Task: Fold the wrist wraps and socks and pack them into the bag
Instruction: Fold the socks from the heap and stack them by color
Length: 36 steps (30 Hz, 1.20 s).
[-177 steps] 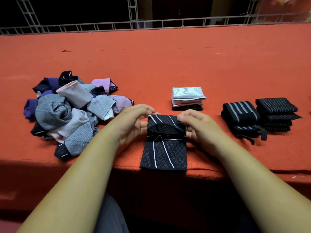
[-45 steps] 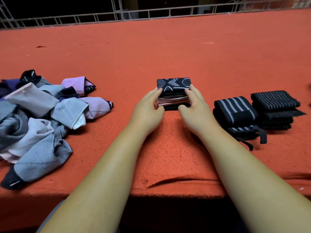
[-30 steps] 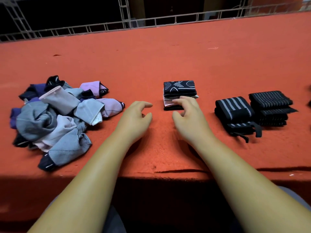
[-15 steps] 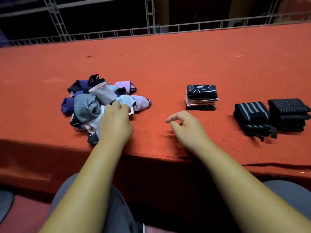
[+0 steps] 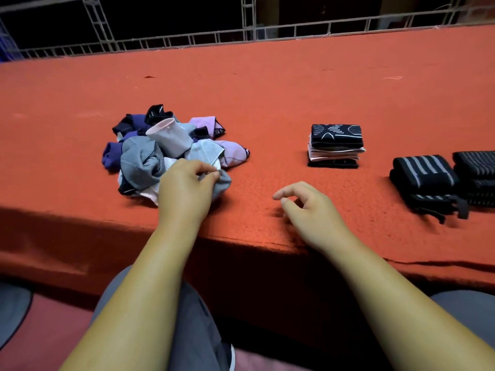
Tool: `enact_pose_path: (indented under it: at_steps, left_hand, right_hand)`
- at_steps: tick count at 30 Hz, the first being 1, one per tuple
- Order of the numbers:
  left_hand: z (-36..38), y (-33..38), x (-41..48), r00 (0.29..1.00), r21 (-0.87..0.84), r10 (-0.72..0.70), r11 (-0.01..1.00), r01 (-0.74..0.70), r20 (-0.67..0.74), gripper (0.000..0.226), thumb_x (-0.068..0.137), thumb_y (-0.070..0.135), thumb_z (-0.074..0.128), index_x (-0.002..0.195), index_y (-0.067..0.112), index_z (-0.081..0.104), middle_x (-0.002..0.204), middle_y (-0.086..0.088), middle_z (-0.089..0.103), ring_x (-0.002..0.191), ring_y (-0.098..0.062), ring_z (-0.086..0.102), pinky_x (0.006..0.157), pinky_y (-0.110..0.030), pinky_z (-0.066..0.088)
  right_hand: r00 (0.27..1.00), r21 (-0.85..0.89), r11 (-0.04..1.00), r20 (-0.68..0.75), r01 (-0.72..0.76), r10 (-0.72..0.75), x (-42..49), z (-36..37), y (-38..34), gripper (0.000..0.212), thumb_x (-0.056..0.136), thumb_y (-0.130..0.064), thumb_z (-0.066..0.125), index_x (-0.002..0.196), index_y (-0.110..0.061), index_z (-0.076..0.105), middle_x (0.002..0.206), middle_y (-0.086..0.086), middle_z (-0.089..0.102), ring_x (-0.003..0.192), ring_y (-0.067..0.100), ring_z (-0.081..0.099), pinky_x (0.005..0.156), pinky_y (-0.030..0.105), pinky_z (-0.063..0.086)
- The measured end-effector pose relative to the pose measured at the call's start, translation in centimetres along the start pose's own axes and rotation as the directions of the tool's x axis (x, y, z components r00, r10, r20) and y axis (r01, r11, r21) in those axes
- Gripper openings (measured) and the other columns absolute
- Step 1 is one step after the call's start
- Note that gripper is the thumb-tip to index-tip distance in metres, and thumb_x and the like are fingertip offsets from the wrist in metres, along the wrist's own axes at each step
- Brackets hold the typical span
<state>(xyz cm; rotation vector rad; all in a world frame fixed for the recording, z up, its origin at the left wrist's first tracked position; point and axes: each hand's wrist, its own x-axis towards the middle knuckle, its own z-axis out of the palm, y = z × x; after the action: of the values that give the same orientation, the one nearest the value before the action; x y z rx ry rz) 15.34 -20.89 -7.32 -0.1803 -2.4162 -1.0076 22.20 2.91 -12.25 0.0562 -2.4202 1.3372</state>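
Observation:
A heap of loose socks point(image 5: 150, 153) in grey, purple, pink and black lies at the left on the orange table point(image 5: 267, 103). My left hand point(image 5: 184, 188) pinches a grey sock point(image 5: 221, 182) at the heap's near right edge. My right hand point(image 5: 308, 210) hovers just over the table's front part with loosely curled fingers, holding nothing. A stack of folded socks point(image 5: 336, 145), a black patterned one on top, sits right of centre. Two piles of folded black striped wrist wraps point(image 5: 426, 180) point(image 5: 476, 172) stand at the far right. No bag is in view.
The table's front edge point(image 5: 241, 239) runs just under my wrists, with my grey-trousered legs point(image 5: 187, 330) below it. A white metal lattice railing point(image 5: 246, 30) runs along the far side of the table.
After setting the black patterned sock on the folded stack, both hands drew back. My left hand went to the loose heap and now pinches a grey sock; my right hand stays idle.

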Motion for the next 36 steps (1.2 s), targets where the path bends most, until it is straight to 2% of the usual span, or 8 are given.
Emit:
enact_pose_path:
  at_steps: [3,6,10,13,17,22,27,36]
  left_hand:
    - [0.2,2.2,-0.3,0.993,-0.387,-0.108,0.915,0.115,0.039,0.004,0.091,0.027,0.082,0.094,0.027,0.083,0.09,0.012,0.079,0.087,-0.009,0.072,0.083,-0.027,0.054]
    - [1.6,3.9,-0.6,0.932,-0.763,-0.216,0.536,0.362,0.291,0.006,0.097,0.014,0.075,0.101,0.016,0.079,0.093,0.001,0.08,0.082,-0.014,0.073,0.073,-0.028,0.058]
    - [4.2,5.3,-1.3,0.751,-0.78,-0.264,-0.008,0.625,0.605,0.012,0.106,0.013,0.06,0.104,0.011,0.072,0.093,-0.006,0.079,0.076,-0.017,0.076,0.064,-0.032,0.062]
    - [5.6,5.2,-1.0,0.687,-0.719,-0.22,-0.143,0.68,0.693,0.017,0.108,0.015,0.054,0.11,0.008,0.07,0.102,-0.01,0.078,0.079,-0.018,0.077,0.064,-0.03,0.064]
    - [6.8,5.0,-0.8,0.67,-0.68,-0.216,0.038,0.732,0.71,0.015,0.105,0.011,0.06,0.113,0.012,0.073,0.104,-0.006,0.078,0.078,-0.015,0.074,0.066,-0.027,0.062]
    - [7.6,3.9,-0.4,0.981,-0.431,-0.114,0.886,0.173,0.158,0.012,0.097,0.026,0.065,0.106,0.027,0.073,0.108,0.013,0.074,0.099,-0.003,0.069,0.094,-0.028,0.054]
    - [7.8,6.0,-1.4,0.917,-0.12,0.382,0.922,-0.369,0.114,0.031,0.093,0.048,0.065,0.12,0.036,0.071,0.114,0.016,0.063,0.112,-0.017,0.054,0.1,-0.04,0.044]
    - [7.6,7.2,-1.4,0.868,0.043,0.496,0.867,-0.496,0.019,0.015,0.09,0.042,0.068,0.094,0.035,0.08,0.09,0.012,0.06,0.095,-0.019,0.05,0.082,-0.041,0.04]
  right_hand:
    - [0.995,0.09,0.993,0.067,-0.076,0.07,0.1,0.1,0.0,0.022,0.098,-0.029,0.071,0.119,-0.032,0.074,0.11,-0.019,0.075,0.087,0.016,0.072,0.09,0.034,0.058]
    - [0.99,0.176,0.977,0.104,-0.117,0.099,0.3,0.2,-0.3,0.038,0.097,-0.048,0.069,0.133,-0.037,0.068,0.112,-0.019,0.076,0.088,0.013,0.074,0.085,0.032,0.059]
    - [0.975,0.292,0.931,0.039,-0.219,0.218,0.8,0.1,-0.4,0.049,0.093,-0.054,0.069,0.139,-0.039,0.06,0.111,-0.008,0.075,0.084,0.008,0.073,0.072,0.028,0.057]
    - [0.948,0.399,0.865,0.032,-0.304,0.318,1.2,-0.3,-0.3,0.047,0.095,-0.048,0.071,0.138,-0.039,0.053,0.12,0.002,0.075,0.091,0.023,0.076,0.07,0.043,0.06]
    - [0.908,0.589,0.737,-0.012,-0.332,0.418,1.6,-1.7,-0.4,0.035,0.097,-0.019,0.076,0.129,-0.016,0.062,0.097,0.017,0.074,0.074,0.023,0.068,0.067,0.038,0.053]
    - [0.945,0.279,0.933,-0.171,-0.226,0.279,1.6,-3.5,0.6,0.025,0.089,-0.009,0.078,0.108,-0.022,0.068,0.1,-0.003,0.076,0.081,0.003,0.066,0.073,0.017,0.051]
    - [0.976,0.247,0.959,-0.127,-0.14,0.175,1.4,-3.6,0.0,0.019,0.087,-0.01,0.071,0.096,-0.027,0.068,0.092,-0.005,0.072,0.084,0.008,0.061,0.084,0.037,0.05]
    - [0.972,0.168,0.983,-0.207,-0.079,0.114,0.9,-4.1,-0.6,0.019,0.088,-0.01,0.069,0.093,-0.028,0.072,0.088,-0.008,0.075,0.085,0.01,0.068,0.079,0.03,0.054]
